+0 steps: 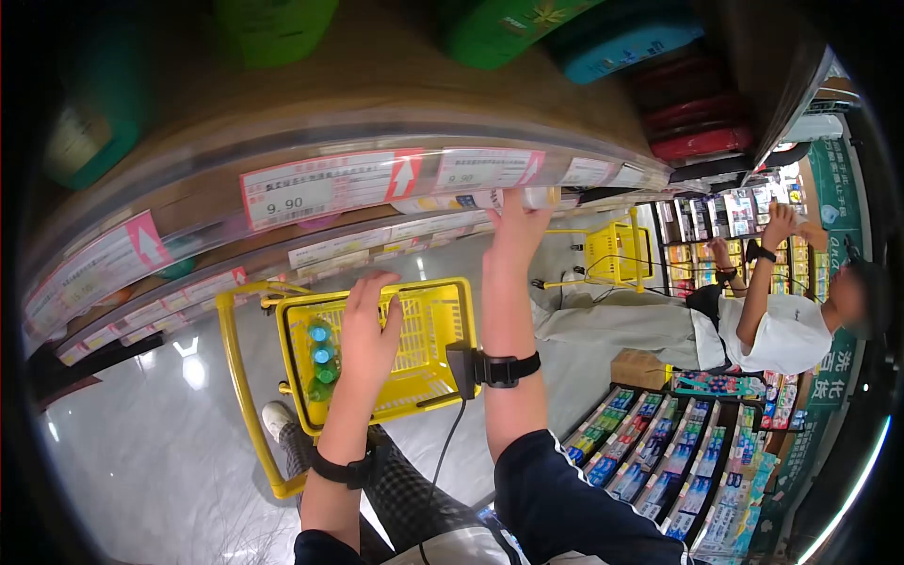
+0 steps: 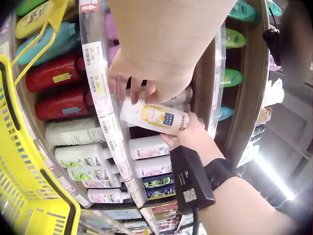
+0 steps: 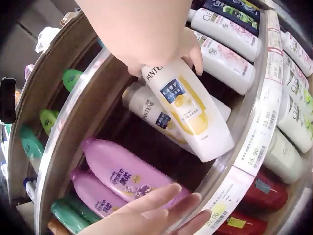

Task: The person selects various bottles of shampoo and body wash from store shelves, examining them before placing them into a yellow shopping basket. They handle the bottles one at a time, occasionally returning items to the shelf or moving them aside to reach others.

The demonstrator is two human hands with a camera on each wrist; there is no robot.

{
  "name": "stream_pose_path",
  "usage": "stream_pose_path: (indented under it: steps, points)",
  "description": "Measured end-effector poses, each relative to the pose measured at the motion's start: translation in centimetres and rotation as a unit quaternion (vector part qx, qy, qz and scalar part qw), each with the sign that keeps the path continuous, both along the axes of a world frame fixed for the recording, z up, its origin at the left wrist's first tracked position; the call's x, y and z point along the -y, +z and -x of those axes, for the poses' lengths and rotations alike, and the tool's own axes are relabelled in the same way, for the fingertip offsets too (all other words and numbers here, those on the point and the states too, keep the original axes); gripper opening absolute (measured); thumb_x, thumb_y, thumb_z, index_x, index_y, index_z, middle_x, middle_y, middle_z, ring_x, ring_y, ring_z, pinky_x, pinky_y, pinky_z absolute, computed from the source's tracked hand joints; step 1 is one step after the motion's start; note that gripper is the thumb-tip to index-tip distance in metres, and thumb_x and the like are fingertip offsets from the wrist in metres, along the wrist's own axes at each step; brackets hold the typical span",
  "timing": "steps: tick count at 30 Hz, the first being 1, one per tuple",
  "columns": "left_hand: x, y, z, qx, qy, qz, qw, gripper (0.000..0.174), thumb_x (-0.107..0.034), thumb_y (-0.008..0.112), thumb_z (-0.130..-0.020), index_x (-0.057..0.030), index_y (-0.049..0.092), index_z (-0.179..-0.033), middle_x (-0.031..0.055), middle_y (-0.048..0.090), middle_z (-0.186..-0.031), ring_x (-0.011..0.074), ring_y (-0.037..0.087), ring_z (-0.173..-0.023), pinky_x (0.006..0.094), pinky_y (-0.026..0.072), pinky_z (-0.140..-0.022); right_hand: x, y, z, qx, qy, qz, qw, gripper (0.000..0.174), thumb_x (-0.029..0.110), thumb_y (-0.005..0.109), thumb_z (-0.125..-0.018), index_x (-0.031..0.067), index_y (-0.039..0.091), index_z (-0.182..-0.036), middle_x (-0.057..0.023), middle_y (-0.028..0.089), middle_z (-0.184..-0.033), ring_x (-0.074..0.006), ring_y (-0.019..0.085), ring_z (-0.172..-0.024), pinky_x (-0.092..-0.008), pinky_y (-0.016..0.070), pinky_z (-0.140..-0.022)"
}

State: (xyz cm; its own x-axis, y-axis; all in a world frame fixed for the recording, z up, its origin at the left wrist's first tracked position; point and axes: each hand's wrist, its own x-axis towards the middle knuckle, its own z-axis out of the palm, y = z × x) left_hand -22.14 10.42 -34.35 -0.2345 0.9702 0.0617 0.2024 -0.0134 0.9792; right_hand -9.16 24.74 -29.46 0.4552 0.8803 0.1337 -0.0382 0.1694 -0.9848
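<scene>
My right hand (image 3: 164, 46) grips a white Pantene shampoo bottle (image 3: 193, 115) by its cap end, at the front of a shelf. Yellow and blue printing marks its label, and in the head view most of it is hidden behind the price strip. Another Pantene bottle (image 3: 151, 115) lies right behind it on the shelf. My left hand (image 1: 370, 330) is held with fingers loosely extended and nothing in it; in the right wrist view it overlaps purple bottles (image 3: 124, 169). In the left wrist view its fingertips come close to the held bottle (image 2: 159, 118).
Below my hands stands a yellow basket cart (image 1: 443, 367) with several blue-capped bottles (image 1: 322, 356). White Clear bottles (image 3: 225, 61) and red bottles (image 2: 58, 73) fill nearby shelf spaces. A person (image 1: 782, 325) stands at the right near another yellow cart (image 1: 617, 254).
</scene>
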Motion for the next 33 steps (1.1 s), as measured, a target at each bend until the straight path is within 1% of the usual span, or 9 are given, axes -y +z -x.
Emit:
stream_pose_path:
  steps: [3,8,13,17,21,22,25,29,33]
  points:
    - [0.3,-0.3,-0.5,0.015,-0.011,0.019,1.000,0.034,0.001,0.051,-0.078,-0.0016,0.048,-0.112,0.0173,0.052,-0.112,0.0319,0.051,-0.104,0.0360,0.0391,-0.088,2.1,0.2,-0.3,-0.071,0.039,0.007,0.997,0.052,0.008,0.063,-0.080,0.0022,0.036,-0.124,-0.0080,0.052,-0.113,-0.0162,0.053,-0.097,-0.0302,0.0435,-0.082]
    - [0.9,-1.0,-1.6,0.071,0.010,0.016,0.997,0.060,0.006,0.053,-0.076,-0.0034,0.030,-0.131,0.0163,0.041,-0.128,0.0278,0.050,-0.108,0.0354,0.0394,-0.090,6.8,-1.7,0.1,-0.112,-0.038,-0.038,0.992,0.046,0.017,0.062,-0.083,0.0021,0.039,-0.120,-0.0107,0.052,-0.114,-0.0206,0.054,-0.100,-0.0367,0.0461,-0.086]
    - [0.8,-1.1,-1.2,0.070,0.020,-0.024,0.997,0.074,0.007,0.057,-0.072,-0.0048,0.021,-0.136,0.0162,0.032,-0.135,0.0285,0.047,-0.112,0.0353,0.0390,-0.092,10.6,-0.7,0.1,-0.108,-0.078,-0.098,0.986,0.048,0.020,0.060,-0.083,-0.0008,0.037,-0.120,-0.0142,0.050,-0.116,-0.0259,0.053,-0.105,-0.0391,0.0438,-0.091]
    - [1.3,-1.9,-1.2,0.036,0.013,-0.034,0.999,0.076,0.006,0.061,-0.070,-0.0037,0.023,-0.135,0.0170,0.030,-0.136,0.0310,0.041,-0.118,0.0370,0.0368,-0.095,13.9,-0.6,-0.6,-0.028,-0.067,-0.022,0.997,0.057,0.024,0.062,-0.079,-0.0028,0.035,-0.122,-0.0174,0.050,-0.116,-0.0281,0.051,-0.107,-0.0411,0.0431,-0.092]
    - [4.1,-4.7,-2.3,0.054,-0.057,0.072,0.994,0.073,-0.001,0.064,-0.068,-0.0017,0.028,-0.131,0.0199,0.032,-0.133,0.0339,0.037,-0.121,0.0373,0.0339,-0.097,17.2,-3.3,-2.4,0.092,0.081,0.014,0.992,0.064,0.008,0.066,-0.070,-0.0027,0.032,-0.123,-0.0184,0.050,-0.113,-0.0277,0.051,-0.104,-0.0401,0.0436,-0.091]
    - [5.2,-5.9,-3.0,0.064,-0.071,0.098,0.991,0.072,-0.003,0.065,-0.068,-0.0013,0.029,-0.130,0.0206,0.033,-0.132,0.0344,0.036,-0.121,0.0372,0.0335,-0.098,18.0,-3.9,-2.4,0.114,0.081,0.055,0.989,0.067,-0.001,0.068,-0.064,-0.0020,0.033,-0.121,-0.0182,0.050,-0.112,-0.0268,0.051,-0.104,-0.0393,0.0437,-0.090]
    - [8.4,-8.9,-4.9,0.102,-0.072,0.173,0.977,0.069,-0.007,0.065,-0.070,-0.0003,0.031,-0.129,0.0216,0.035,-0.130,0.0346,0.036,-0.121,0.0367,0.0332,-0.098,19.4,-5.6,-2.3,0.224,0.171,0.114,0.953,0.067,-0.002,0.071,-0.060,-0.0004,0.036,-0.118,-0.0165,0.051,-0.111,-0.0252,0.051,-0.104,-0.0378,0.0432,-0.090]
    - [10.4,-13.1,-6.5,0.144,-0.008,0.171,0.975,0.069,-0.001,0.060,-0.071,-0.0022,0.027,-0.131,0.0228,0.034,-0.130,0.0382,0.031,-0.123,0.0385,0.0343,-0.097,19.5,-10.3,-2.0,0.323,0.198,0.162,0.911,0.066,0.008,0.078,-0.058,0.0006,0.041,-0.112,-0.0120,0.054,-0.103,-0.0229,0.053,-0.098,-0.0346,0.0434,-0.084]
    - [10.5,-15.7,-6.6,0.191,0.014,0.161,0.968,0.071,0.003,0.056,-0.072,-0.0023,0.024,-0.134,0.0222,0.030,-0.135,0.0343,0.027,-0.128,0.0373,0.0288,-0.102,19.1,-14.0,-0.2,0.399,0.233,0.150,0.874,0.058,0.016,0.079,-0.060,0.0017,0.046,-0.106,-0.0124,0.054,-0.097,-0.0232,0.054,-0.091,-0.0331,0.0439,-0.079]
